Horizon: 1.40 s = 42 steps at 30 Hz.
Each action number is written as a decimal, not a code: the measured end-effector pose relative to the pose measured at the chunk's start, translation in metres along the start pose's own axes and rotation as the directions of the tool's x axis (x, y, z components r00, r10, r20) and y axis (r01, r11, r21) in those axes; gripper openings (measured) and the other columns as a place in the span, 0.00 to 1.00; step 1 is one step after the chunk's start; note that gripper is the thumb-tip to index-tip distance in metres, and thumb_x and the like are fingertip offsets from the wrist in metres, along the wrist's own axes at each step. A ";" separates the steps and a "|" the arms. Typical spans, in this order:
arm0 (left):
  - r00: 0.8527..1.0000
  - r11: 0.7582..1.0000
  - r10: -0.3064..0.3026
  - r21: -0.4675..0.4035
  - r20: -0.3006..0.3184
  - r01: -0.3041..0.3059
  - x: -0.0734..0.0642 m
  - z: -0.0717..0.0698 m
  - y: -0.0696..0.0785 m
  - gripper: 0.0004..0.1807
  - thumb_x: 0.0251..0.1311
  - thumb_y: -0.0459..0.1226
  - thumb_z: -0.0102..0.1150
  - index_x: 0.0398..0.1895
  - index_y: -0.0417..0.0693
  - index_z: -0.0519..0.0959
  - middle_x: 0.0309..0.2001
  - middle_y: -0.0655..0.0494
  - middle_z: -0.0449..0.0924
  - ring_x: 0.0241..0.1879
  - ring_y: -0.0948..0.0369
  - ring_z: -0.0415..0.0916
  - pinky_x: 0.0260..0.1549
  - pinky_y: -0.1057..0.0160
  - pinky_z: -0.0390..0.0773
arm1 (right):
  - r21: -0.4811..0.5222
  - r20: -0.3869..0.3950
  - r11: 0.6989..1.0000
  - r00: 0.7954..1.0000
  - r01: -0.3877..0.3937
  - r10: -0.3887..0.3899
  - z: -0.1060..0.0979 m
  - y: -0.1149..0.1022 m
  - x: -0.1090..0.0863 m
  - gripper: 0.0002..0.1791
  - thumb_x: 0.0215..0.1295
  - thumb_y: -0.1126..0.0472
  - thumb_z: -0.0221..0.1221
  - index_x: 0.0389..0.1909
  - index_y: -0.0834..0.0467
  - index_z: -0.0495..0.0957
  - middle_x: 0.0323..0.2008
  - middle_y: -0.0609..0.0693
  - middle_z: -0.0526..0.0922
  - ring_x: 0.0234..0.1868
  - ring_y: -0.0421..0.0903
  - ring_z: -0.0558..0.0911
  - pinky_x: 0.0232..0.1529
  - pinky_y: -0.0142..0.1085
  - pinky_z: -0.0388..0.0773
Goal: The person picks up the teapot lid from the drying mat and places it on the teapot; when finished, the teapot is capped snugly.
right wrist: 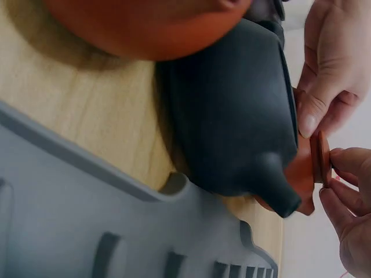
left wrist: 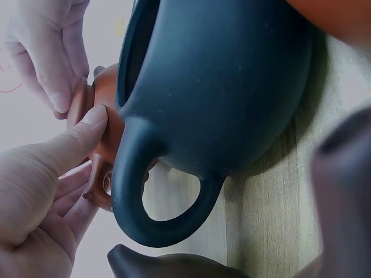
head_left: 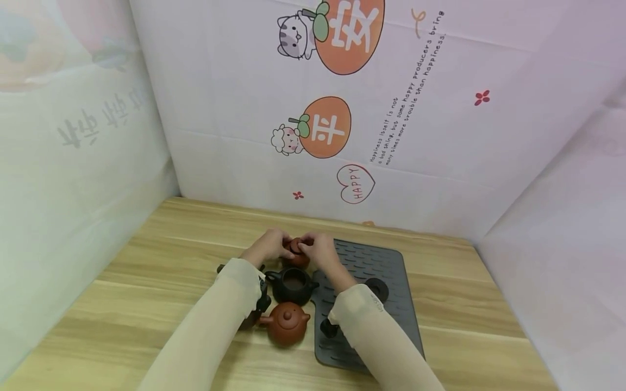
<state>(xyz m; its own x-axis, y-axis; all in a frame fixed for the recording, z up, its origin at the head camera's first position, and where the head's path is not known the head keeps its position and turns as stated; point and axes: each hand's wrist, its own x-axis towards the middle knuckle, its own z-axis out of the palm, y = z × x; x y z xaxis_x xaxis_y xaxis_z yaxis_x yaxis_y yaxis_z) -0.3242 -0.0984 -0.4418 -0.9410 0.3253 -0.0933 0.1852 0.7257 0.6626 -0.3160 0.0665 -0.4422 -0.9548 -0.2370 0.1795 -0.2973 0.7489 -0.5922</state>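
Observation:
At the back of a row of teapots, my left hand (head_left: 270, 245) holds a small reddish-brown teapot (head_left: 296, 262). Its thumb presses on the pot's body (left wrist: 110, 113) while the fingers lie by the handle (left wrist: 99, 179). My right hand (head_left: 320, 252) pinches the reddish-brown lid (right wrist: 324, 157) between thumb and fingers, at the pot's mouth. Whether the lid is fully seated cannot be told. Just nearer stands a black teapot (head_left: 292, 293) without a lid, its opening facing up. In front of that is another reddish-brown teapot (head_left: 287, 326) with its lid on.
A grey ridged mat (head_left: 371, 260) lies right of the teapots. On it are a black round lid (head_left: 377, 290) and a dark piece (head_left: 329, 328) partly behind my right sleeve. Another dark teapot (head_left: 249, 320) is mostly hidden by my left sleeve. White printed sheets enclose the table.

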 end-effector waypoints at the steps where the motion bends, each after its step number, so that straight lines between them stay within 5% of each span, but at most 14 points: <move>1: 1.000 1.000 0.003 0.001 0.001 -0.003 0.000 0.001 0.000 0.16 0.57 0.35 0.69 0.50 0.44 0.83 0.43 0.53 0.82 0.39 0.59 0.77 0.38 0.61 0.79 | -0.003 0.000 1.000 1.000 -0.003 0.003 0.001 -0.001 0.000 0.07 0.64 0.62 0.66 0.40 0.60 0.86 0.37 0.54 0.85 0.39 0.50 0.83 0.36 0.39 0.82; 12: 1.000 0.999 0.013 0.044 0.001 -0.013 -0.002 0.000 0.005 0.13 0.58 0.36 0.69 0.46 0.42 0.82 0.39 0.52 0.81 0.36 0.57 0.76 0.36 0.59 0.77 | -0.032 0.016 0.998 0.998 -0.055 0.056 0.007 -0.001 0.000 0.08 0.66 0.60 0.64 0.42 0.58 0.86 0.39 0.52 0.85 0.40 0.50 0.83 0.37 0.41 0.82; 16: 1.000 0.995 0.027 0.094 -0.002 -0.026 -0.011 -0.007 0.005 0.20 0.60 0.38 0.68 0.54 0.38 0.79 0.49 0.44 0.79 0.46 0.51 0.77 0.44 0.54 0.78 | -0.022 0.026 0.998 0.998 -0.053 0.054 0.002 0.000 -0.005 0.10 0.67 0.59 0.63 0.45 0.58 0.85 0.41 0.53 0.84 0.39 0.49 0.82 0.35 0.40 0.81; 21: 0.994 0.983 0.108 0.150 -0.029 -0.102 -0.027 -0.021 0.009 0.28 0.62 0.38 0.66 0.62 0.32 0.73 0.56 0.38 0.75 0.55 0.45 0.73 0.51 0.48 0.75 | -0.006 -0.003 0.999 0.999 -0.050 0.050 -0.018 0.009 -0.018 0.13 0.68 0.57 0.62 0.49 0.58 0.83 0.43 0.55 0.83 0.40 0.49 0.82 0.35 0.42 0.81; 25: 0.986 0.973 0.165 0.156 0.038 -0.169 -0.044 -0.025 0.013 0.24 0.61 0.36 0.66 0.58 0.34 0.76 0.53 0.41 0.78 0.53 0.47 0.75 0.49 0.50 0.76 | 0.005 -0.026 0.998 0.998 -0.060 0.061 -0.040 0.019 -0.033 0.12 0.68 0.58 0.62 0.49 0.58 0.84 0.42 0.54 0.83 0.42 0.50 0.82 0.37 0.43 0.81; 31: 0.980 0.978 0.137 0.136 0.143 -0.157 -0.063 -0.017 0.016 0.26 0.59 0.37 0.68 0.59 0.36 0.76 0.56 0.44 0.77 0.54 0.49 0.75 0.51 0.53 0.76 | 0.013 -0.046 0.994 0.993 -0.112 0.113 -0.073 0.037 -0.056 0.12 0.66 0.59 0.63 0.48 0.58 0.84 0.44 0.52 0.83 0.47 0.51 0.81 0.43 0.46 0.80; 42: 0.980 0.981 0.115 0.139 0.163 -0.139 -0.070 0.001 0.005 0.29 0.58 0.39 0.70 0.61 0.36 0.75 0.58 0.46 0.76 0.58 0.50 0.72 0.54 0.52 0.73 | -0.042 -0.062 0.991 0.990 -0.130 0.127 -0.102 0.076 -0.096 0.12 0.64 0.61 0.64 0.46 0.62 0.84 0.44 0.56 0.83 0.45 0.54 0.81 0.46 0.49 0.79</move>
<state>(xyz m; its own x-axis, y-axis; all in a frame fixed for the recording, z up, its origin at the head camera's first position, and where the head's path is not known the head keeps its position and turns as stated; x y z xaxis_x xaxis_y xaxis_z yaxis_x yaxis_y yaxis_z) -0.2574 -0.1166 -0.4331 -0.8543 0.5016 -0.1364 0.3515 0.7507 0.5595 -0.2479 0.2090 -0.4241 -0.9833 -0.1009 0.1512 -0.1706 0.7989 -0.5768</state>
